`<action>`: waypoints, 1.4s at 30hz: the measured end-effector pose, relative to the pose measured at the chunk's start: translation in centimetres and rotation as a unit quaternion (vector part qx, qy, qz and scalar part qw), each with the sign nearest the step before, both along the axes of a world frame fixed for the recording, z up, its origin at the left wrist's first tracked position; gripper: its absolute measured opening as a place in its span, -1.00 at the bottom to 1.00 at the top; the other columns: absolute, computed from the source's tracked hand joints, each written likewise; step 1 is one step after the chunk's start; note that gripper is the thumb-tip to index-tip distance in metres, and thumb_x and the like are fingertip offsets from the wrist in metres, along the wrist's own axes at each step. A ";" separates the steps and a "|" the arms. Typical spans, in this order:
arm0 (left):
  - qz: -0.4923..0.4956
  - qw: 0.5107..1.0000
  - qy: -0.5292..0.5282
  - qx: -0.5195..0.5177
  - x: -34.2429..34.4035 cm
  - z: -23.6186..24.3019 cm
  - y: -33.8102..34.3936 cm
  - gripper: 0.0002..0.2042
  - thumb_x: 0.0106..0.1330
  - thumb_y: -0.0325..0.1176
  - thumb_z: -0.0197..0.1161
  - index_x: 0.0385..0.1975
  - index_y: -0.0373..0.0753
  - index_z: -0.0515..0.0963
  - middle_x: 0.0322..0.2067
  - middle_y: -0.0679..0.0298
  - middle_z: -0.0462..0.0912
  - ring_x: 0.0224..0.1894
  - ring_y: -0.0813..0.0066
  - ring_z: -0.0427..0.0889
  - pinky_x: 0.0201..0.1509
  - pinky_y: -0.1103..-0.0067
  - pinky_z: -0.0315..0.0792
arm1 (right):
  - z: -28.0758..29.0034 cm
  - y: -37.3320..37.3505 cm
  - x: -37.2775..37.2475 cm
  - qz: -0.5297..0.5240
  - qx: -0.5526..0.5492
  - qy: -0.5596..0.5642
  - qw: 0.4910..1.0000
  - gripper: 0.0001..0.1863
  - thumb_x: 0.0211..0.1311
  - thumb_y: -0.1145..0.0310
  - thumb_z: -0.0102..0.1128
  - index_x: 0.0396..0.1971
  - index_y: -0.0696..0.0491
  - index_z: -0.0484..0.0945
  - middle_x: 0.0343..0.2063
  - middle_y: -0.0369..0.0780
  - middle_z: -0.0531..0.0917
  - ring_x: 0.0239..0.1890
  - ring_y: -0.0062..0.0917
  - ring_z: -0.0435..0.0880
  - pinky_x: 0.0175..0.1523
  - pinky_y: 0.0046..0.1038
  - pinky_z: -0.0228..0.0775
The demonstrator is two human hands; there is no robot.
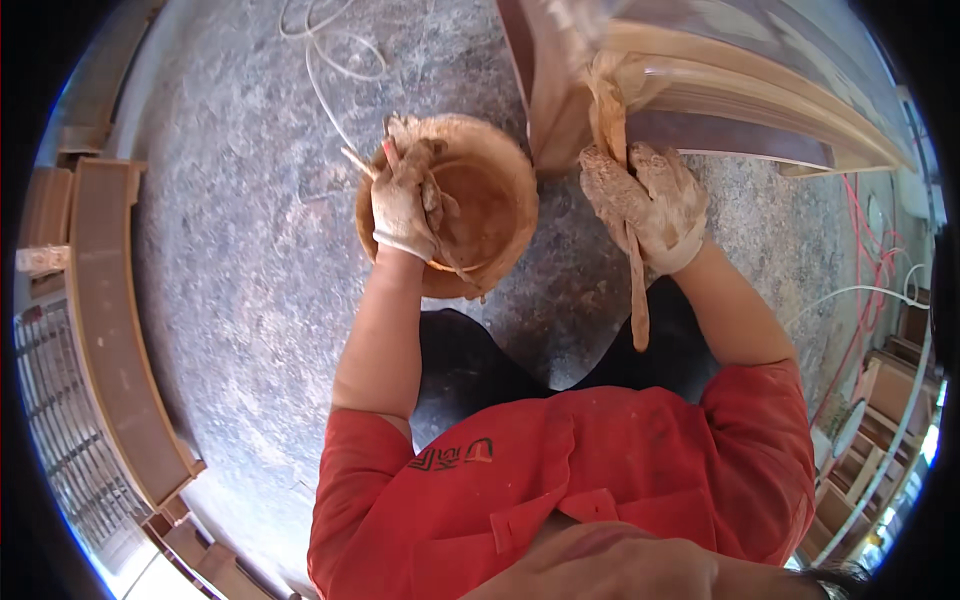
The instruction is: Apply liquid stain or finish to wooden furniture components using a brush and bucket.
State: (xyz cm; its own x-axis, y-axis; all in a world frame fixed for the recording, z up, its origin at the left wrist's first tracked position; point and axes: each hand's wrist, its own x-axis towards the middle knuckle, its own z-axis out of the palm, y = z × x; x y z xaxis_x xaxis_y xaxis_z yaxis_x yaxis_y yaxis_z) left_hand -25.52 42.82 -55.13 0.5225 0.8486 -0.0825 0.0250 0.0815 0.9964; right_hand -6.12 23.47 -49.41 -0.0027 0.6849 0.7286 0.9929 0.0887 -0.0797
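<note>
My left hand (402,205), in a stained whitish glove, is closed at the left rim of a round, brown-coated bucket (520,200). From its fingers a wet, brown-stained rag (447,215) hangs into the bucket; whether the hand also grips the rim I cannot tell. A red-tipped stick (391,152) pokes out beside the fingers. Brown liquid (485,200) lies inside the bucket. My right hand (650,205), gloved and smeared brown, is closed round a brush (640,300) with a long handle. Its blurred head points away from me at the corner of a wooden furniture piece (740,75).
A pale hose (345,70) curls on the mottled grey floor (250,250) beyond the bucket. Wooden frames and panels (110,300) stand along the left. At the right are pink and white hoses (870,250) and stacked wooden parts (880,400).
</note>
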 end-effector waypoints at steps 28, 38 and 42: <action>-0.066 0.985 -0.080 -0.138 -4.1 0.0 3.1 -0.71 0.41 -0.35 -0.07 -0.10 -0.45 0.49 -0.85 0.45 0.22 -0.83 0.68 0.11 -0.70 0.74 0.28 | -21.5 0.6 3.2 0.022 -0.572 -0.047 0.818 -0.76 0.28 0.28 -0.07 -0.18 0.01 0.55 -0.21 -0.18 0.54 -0.26 -0.33 0.55 -0.12 -0.31 0.44; -0.153 0.919 0.043 0.360 -4.8 -1.8 3.2 -0.55 -0.06 -0.54 -0.03 -0.09 -0.41 0.54 -0.22 0.16 0.65 -0.40 0.48 0.52 -0.19 0.60 0.42 | -7.8 13.3 -7.4 0.145 -0.101 0.367 0.913 -0.76 0.16 0.61 0.08 -0.16 0.21 0.55 -0.22 -0.12 0.63 -0.22 -0.47 0.60 -0.04 -0.53 0.42; -0.241 0.962 0.055 0.119 -3.4 1.2 1.3 -0.60 0.18 -0.55 0.03 0.07 -0.36 0.45 -0.16 0.14 0.62 -0.45 0.60 0.45 -0.42 0.75 0.32 | -4.9 10.3 -9.4 0.311 0.318 0.707 0.550 -0.80 0.02 0.60 0.29 -0.28 0.23 0.62 -0.27 -0.11 0.65 -0.27 -0.41 0.60 -0.01 -0.44 0.41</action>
